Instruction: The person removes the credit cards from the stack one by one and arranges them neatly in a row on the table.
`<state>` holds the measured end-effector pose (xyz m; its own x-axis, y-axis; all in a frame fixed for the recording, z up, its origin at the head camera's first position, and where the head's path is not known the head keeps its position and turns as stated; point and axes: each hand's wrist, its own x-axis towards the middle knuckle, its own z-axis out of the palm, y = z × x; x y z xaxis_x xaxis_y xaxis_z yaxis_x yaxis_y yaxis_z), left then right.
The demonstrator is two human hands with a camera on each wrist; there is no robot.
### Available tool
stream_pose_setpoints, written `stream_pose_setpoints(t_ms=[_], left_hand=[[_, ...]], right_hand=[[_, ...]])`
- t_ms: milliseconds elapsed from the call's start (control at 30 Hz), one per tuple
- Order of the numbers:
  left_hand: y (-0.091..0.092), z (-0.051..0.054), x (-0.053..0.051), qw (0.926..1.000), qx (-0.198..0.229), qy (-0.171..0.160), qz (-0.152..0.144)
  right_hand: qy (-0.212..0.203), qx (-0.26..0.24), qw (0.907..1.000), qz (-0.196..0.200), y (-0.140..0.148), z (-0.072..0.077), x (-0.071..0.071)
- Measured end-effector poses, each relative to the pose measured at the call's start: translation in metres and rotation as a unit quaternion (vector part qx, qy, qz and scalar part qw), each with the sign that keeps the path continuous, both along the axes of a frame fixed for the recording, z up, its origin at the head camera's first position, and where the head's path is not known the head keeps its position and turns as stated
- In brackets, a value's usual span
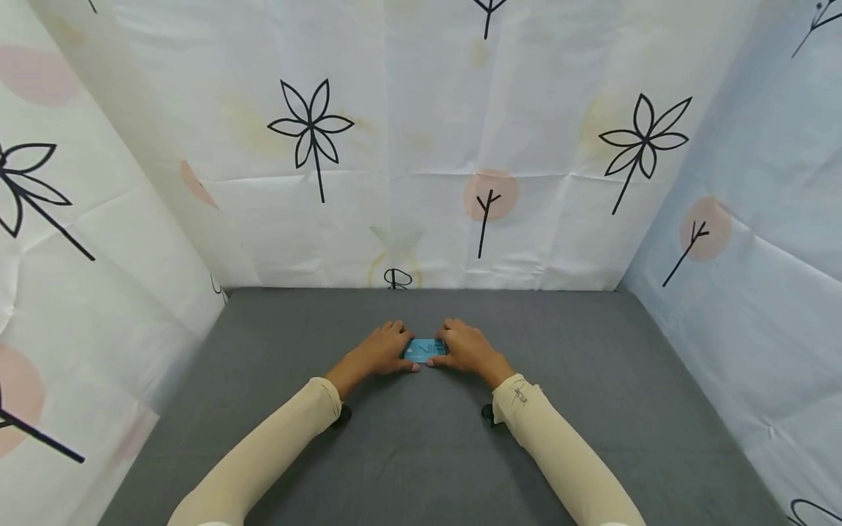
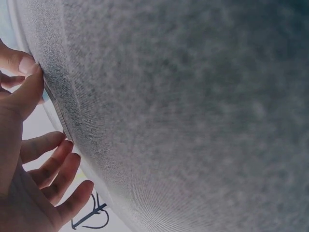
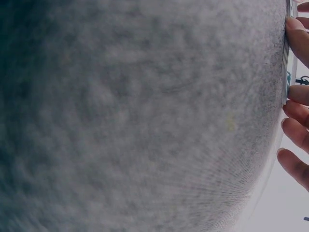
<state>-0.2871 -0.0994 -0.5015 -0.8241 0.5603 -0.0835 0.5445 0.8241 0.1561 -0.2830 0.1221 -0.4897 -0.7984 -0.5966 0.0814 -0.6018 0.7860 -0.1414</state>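
Two bare hands meet near the middle of the head view, and between them is a flat light-blue rectangular item [image 1: 424, 349] with dark marks on its upper face, too small to be read. It lies on the grey table surface [image 1: 421, 453], a little below the centre of the frame. The left hand [image 1: 380, 349] holds its left end, with the thumb at the near edge and the fingers at the far edge. The right hand [image 1: 468, 348] holds the right end in the same manner, so both grips are only as wide as this item. The two thumb tips are near each other along the near edge. In the right wrist view, at the upper right, the side of the item shows several thin layers; I cannot tell if it is a booklet or a stack of cards. In the left wrist view the fingers are at the left of the frame, and the blurred table fills most of the rest. Both arms come from the bottom of the head view in cream sleeves [image 1: 270, 446], and a small dark print is near the right cuff [image 1: 520, 396]. Dark wrist devices [image 1: 487, 414] show under the cuffs. White printed sheets [image 1: 408, 109] with black line flowers [image 1: 311, 126] and pale pink discs [image 1: 500, 204] fill the upper part and both sides.
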Motion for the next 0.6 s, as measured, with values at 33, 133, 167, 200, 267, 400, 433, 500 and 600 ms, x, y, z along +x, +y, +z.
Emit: stream_pose_setpoints(t_ms=[33, 133, 167, 200, 267, 400, 433, 500, 600], left_hand=[[0.0005, -0.0002, -0.0004, 1.0, -0.001, 0.0, 0.0], [0.0015, -0.0001, -0.0006, 1.0, -0.002, 0.004, -0.001], [0.0017, 0.0001, -0.0008, 1.0, -0.002, 0.006, -0.002], [0.0019, 0.0004, -0.0008, 1.0, -0.002, 0.008, -0.003], [0.0022, 0.0008, -0.0011, 0.9999, -0.002, 0.014, -0.007], [0.0026, 0.0005, -0.0021, 0.9996, -0.008, 0.023, -0.011], [0.0027, 0.0003, -0.0023, 0.9996, -0.008, 0.024, -0.011], [0.003, 0.0, -0.0027, 0.9996, -0.007, 0.024, -0.009], [0.0033, -0.0002, -0.0028, 0.9996, -0.006, 0.025, -0.01]], right_hand=[[0.001, 0.001, 1.0, 0.001, 0.0, 0.0, -0.0001], [0.006, -0.003, 1.0, 0.004, 0.0, 0.0004, 0.0007], [0.009, -0.003, 0.9999, 0.005, 0.0001, 0.0007, 0.001], [0.01, -0.006, 0.9999, 0.006, 0.0002, 0.0008, 0.0011], [0.012, -0.008, 0.9999, 0.007, 0.0004, 0.0009, 0.0014], [0.011, -0.009, 0.9999, 0.009, 0.0001, 0.0013, 0.0012], [0.011, -0.006, 0.9999, 0.01, 0.0001, 0.0013, 0.001], [0.01, -0.003, 0.9999, 0.013, -0.0001, 0.001, 0.0007], [0.009, -0.006, 0.9998, 0.017, 0.0, 0.0004, 0.0004]])
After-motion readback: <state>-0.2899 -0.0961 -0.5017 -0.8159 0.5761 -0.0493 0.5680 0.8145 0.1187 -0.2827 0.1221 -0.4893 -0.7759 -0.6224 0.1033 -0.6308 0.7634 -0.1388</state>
